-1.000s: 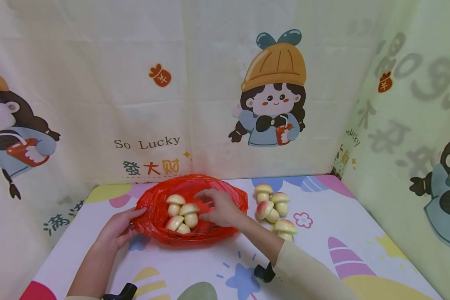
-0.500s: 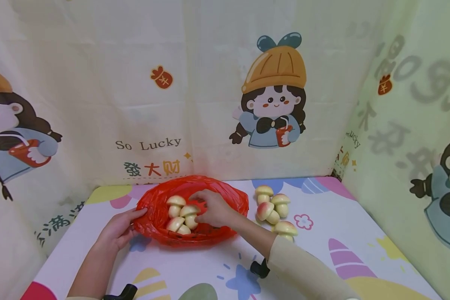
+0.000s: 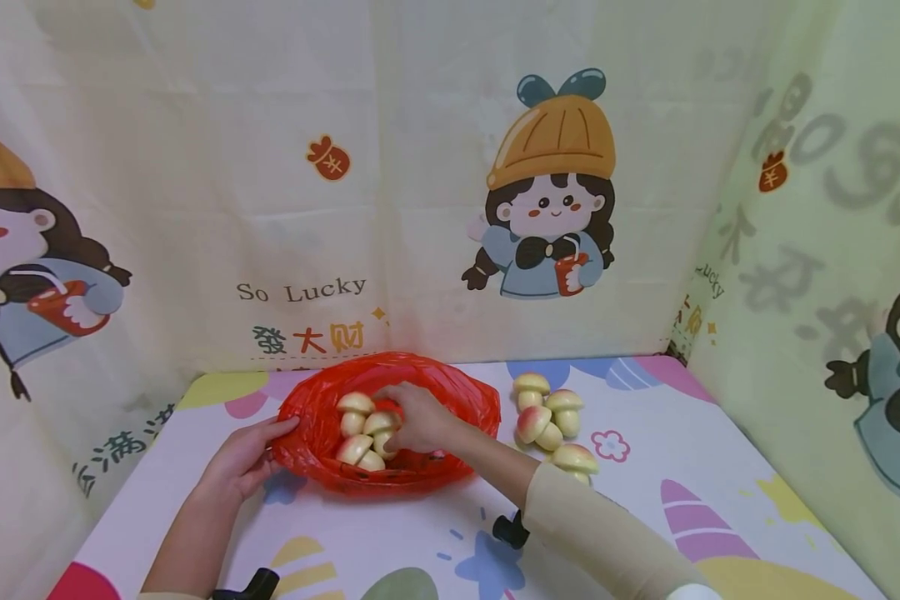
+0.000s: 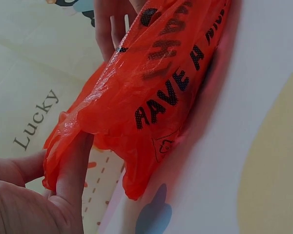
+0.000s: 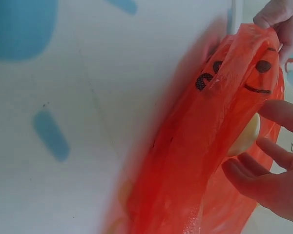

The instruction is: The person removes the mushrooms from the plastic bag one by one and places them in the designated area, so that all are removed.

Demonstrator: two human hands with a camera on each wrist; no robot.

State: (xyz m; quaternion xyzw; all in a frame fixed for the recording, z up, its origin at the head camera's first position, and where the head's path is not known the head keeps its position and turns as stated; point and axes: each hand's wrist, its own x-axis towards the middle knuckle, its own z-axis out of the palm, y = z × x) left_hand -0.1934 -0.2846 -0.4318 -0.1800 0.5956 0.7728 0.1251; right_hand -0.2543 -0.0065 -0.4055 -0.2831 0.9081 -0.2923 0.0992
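Note:
A red plastic bag (image 3: 465, 408) lies with its mouth open on the table, black lettering on its side. My left hand (image 3: 243, 458) pinches the bag's left rim between thumb and fingers, as the left wrist view (image 4: 63, 190) also shows. Inside sit three toy mushrooms with pale stems and yellowish caps, among them a rear one (image 3: 356, 403) and a front one (image 3: 355, 450). My right hand (image 3: 423, 421) reaches into the bag, thumb and fingers spread around the mushroom (image 3: 381, 422) nearest it. In the right wrist view a pale mushroom (image 5: 246, 139) shows between the parted fingers.
Several more toy mushrooms (image 3: 537, 427) stand and lie in a cluster on the patterned table (image 3: 390, 542), right of the bag. A printed cloth (image 3: 420, 250) hangs behind the table, with another at its right side.
My right hand has moved left and slightly down inside the bag, closer to the mushrooms. My left hand keeps its hold on the rim.

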